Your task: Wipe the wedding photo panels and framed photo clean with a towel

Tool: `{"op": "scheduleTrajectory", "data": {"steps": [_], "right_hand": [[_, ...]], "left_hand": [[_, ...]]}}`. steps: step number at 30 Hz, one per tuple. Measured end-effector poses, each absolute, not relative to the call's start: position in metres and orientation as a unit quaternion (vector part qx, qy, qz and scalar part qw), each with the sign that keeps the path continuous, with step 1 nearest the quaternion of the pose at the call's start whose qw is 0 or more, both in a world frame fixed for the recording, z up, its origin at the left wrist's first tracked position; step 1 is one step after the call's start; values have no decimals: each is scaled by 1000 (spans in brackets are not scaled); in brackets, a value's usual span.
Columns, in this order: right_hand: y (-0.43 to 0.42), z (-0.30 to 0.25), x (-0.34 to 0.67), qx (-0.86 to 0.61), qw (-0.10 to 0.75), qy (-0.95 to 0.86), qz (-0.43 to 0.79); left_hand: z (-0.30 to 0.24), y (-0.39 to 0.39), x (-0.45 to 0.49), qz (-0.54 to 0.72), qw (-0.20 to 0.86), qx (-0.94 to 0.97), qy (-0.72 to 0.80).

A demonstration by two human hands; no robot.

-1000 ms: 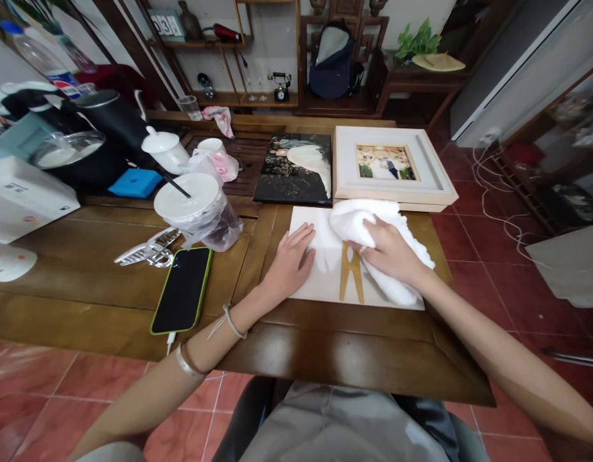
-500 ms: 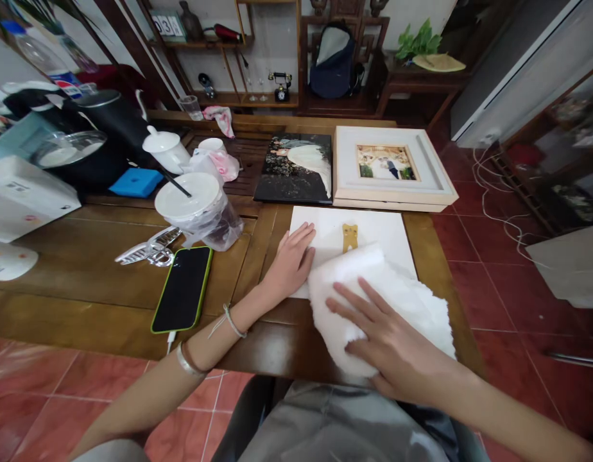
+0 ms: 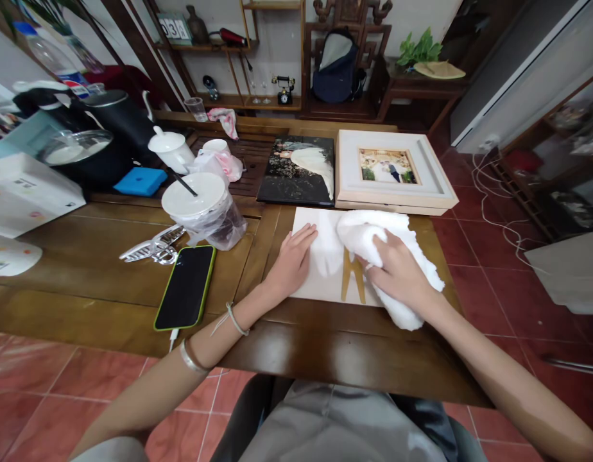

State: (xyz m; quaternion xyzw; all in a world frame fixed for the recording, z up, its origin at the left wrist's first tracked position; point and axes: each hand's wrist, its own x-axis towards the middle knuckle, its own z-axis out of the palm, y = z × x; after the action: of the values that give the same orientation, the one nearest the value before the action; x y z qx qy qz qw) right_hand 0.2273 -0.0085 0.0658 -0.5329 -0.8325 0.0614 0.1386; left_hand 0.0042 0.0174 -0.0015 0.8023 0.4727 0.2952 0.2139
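Note:
A white board [image 3: 325,290] lies flat on the wooden table in front of me. On it is a gold-coloured piece with two splayed legs [image 3: 346,279], its upper end hidden under a white cloth [image 3: 397,223]. My left hand [image 3: 291,262] rests flat on the board's left edge, fingers stretched out. With bent fingers, my right hand [image 3: 398,273] grips the bunched cloth and presses it on the right half of the board. Part of the cloth hangs past the board's right and near edges.
Behind the board lie a dark photo panel [image 3: 299,170] and a framed photo [image 3: 397,138]. To the left are a phone [image 3: 185,285] on a cable, a silvery hair clip [image 3: 154,247], a lidded cup with a straw [image 3: 195,202], a blue box [image 3: 140,181] and a black pot [image 3: 97,157].
My right hand has moved away from me and closed on the cloth, bunching it. The cloth has shifted up the board, uncovering the gold piece's legs. My left hand stays in place.

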Motion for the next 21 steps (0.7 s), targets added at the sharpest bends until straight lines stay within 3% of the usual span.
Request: {"op": "scheduleTrajectory", "data": {"steps": [6, 13, 18, 21], "right_hand": [[-26, 62, 189, -401, 41, -913, 64], [-42, 72, 194, -195, 53, -964, 174], [-44, 93, 222, -309, 56, -939, 142], [-32, 99, 238, -444, 130, -880, 103]], "left_hand": [[11, 16, 7, 366, 258, 749, 489], [17, 13, 9, 380, 279, 726, 501], [13, 14, 9, 325, 257, 764, 495], [10, 14, 8, 301, 235, 787, 484]]}}
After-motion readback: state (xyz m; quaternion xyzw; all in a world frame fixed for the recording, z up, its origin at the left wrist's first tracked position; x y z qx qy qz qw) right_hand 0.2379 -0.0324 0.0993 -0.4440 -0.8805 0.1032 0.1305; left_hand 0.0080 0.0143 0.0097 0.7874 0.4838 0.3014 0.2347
